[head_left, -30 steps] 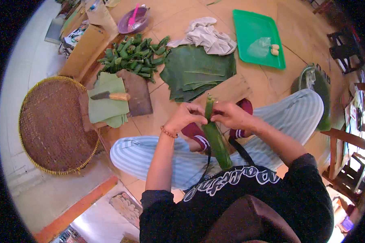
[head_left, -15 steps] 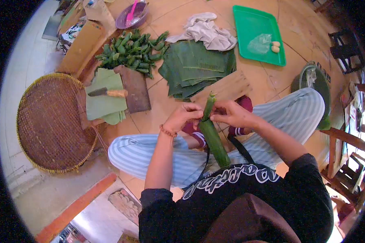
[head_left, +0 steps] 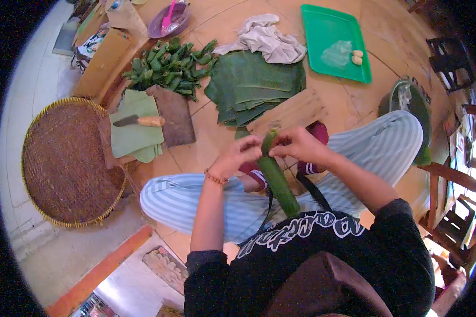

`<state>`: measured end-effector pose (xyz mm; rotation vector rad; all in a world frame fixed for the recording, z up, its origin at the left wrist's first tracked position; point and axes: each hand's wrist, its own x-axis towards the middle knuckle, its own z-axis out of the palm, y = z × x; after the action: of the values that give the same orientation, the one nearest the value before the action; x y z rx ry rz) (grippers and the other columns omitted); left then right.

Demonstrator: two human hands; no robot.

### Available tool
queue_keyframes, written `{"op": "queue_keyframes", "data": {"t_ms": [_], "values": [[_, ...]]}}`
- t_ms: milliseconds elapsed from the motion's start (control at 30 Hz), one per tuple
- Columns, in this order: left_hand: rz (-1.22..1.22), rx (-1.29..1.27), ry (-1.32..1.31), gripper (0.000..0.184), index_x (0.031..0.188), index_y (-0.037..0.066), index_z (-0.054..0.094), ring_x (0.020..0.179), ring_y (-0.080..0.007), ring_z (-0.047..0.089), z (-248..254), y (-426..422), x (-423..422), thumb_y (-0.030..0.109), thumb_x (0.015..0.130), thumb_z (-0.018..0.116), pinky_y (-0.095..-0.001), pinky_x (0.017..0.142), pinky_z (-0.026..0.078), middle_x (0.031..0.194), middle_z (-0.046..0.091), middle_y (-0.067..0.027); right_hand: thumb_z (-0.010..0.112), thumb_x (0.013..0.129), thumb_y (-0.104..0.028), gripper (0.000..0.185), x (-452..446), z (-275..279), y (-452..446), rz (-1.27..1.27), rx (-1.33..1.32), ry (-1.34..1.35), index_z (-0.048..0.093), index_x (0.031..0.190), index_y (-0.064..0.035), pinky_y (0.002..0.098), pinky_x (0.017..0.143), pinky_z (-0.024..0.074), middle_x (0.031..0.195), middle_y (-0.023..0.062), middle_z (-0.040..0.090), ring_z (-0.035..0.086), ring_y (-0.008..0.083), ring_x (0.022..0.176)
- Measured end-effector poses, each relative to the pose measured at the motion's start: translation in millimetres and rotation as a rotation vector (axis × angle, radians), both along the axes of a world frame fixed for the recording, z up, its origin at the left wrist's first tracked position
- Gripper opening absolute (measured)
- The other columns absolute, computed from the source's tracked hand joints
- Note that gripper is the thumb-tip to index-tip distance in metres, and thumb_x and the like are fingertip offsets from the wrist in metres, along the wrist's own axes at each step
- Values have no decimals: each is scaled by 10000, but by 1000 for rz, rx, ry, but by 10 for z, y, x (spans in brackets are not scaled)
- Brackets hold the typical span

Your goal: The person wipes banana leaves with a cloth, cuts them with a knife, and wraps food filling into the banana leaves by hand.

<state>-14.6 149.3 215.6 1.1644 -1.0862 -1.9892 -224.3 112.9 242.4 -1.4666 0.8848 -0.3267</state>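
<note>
As the right hand (head_left: 300,146) pinches the long, green, leaf-wrapped roll (head_left: 278,185) near its far end, it slants bodyward from there, the left hand (head_left: 241,153) loosely uncurled just beside.

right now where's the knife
In the head view, the knife lies to the person's left, on top of the pale green leaves, beside the round woven tray.

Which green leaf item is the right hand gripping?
The long roll, pinched near its top by the right hand; the short heaped pieces, dark stack and pale stack are outside its grip.
</note>
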Motion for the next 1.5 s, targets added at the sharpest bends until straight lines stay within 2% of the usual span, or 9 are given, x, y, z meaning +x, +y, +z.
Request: {"op": "queue_keyframes", "data": {"t_ms": [100, 200, 333, 400, 500, 700, 867, 1167, 1500], "values": [[-108, -125, -70, 495, 1185, 46, 425, 925, -140, 548, 5, 100, -92, 195, 782, 671, -262, 805, 457, 1034, 577, -65, 641, 774, -133, 223, -75, -174, -116, 15, -40, -157, 626, 945, 8, 270, 669, 459, 836, 72, 629, 561, 114, 745], [159, -80, -101, 413, 1174, 52, 430, 963, -161, 543, -86, 107, -21, 154, 822, 619, -273, 834, 450, 1105, 546, -93, 633, 777, -126, 229, -234, -285, -264, -99, -167, 45, 616, 962, 7, 272, 701, 462, 854, 72, 632, 567, 119, 775], [636, 40, 525, 344, 1170, 47, 428, 1054, -191, 505, 21, -13, -81, 72, 848, 546, -305, 883, 433, 1210, 474, -110, 644, 777, -174, 400, -188, -529, -206, 52, -369, -69, 516, 1119, -11, 282, 772, 446, 1066, 62, 576, 556, 124, 878], [706, -54, 450, 340, 1183, 44, 423, 1104, -206, 479, 152, 63, -168, 38, 855, 512, -325, 922, 411, 1246, 445, -110, 673, 765, -285, 484, -107, -329, -66, -134, 242, -249, 505, 1153, -50, 338, 830, 451, 1061, 74, 587, 543, 199, 965], [433, -209, 246, 394, 1219, 26, 405, 1128, -221, 460, 149, 240, -195, -6, 838, 500, -348, 980, 356, 1263, 431, -104, 686, 751, -335, 516, 18, -12, -76, -398, 660, -597, 508, 1152, -62, 339, 823, 455, 1088, 94, 575, 539, 206, 1000], [522, -124, -24, 354, 1142, -22, 489, 947, -142, 539, 338, 221, -368, 40, 811, 600, -268, 839, 436, 1088, 534, -90, 617, 827, -251, 420, -6, -396, -59, -293, 43, -175, 488, 1145, -9, 302, 818, 443, 1045, 50, 572, 548, 132, 954], [464, -147, -225, 314, 1070, -32, 542, 810, -101, 564, 403, 141, -351, 90, 800, 646, -224, 746, 460, 935, 592, -47, 643, 803, -269, 445, 0, -216, -17, -311, 243, -203, 521, 1134, 2, 278, 779, 448, 1017, 57, 584, 548, 131, 911], [490, -162, -145, 223, 1020, -21, 583, 801, -91, 562, 416, 133, -508, 79, 821, 600, -216, 726, 447, 932, 607, -36, 649, 778, -144, 198, 4, 108, 72, -441, 229, -224, 583, 924, -28, 235, 671, 424, 833, -1, 588, 544, 78, 763], [449, 351, -23, 229, 1020, 31, 585, 832, -98, 562, 404, 830, -732, 85, 800, 623, -250, 731, 460, 930, 609, -11, 635, 771, -59, 144, -318, -170, 901, -378, 402, -108, 561, 890, -28, 208, 663, 417, 822, -4, 557, 513, 50, 799]]}}
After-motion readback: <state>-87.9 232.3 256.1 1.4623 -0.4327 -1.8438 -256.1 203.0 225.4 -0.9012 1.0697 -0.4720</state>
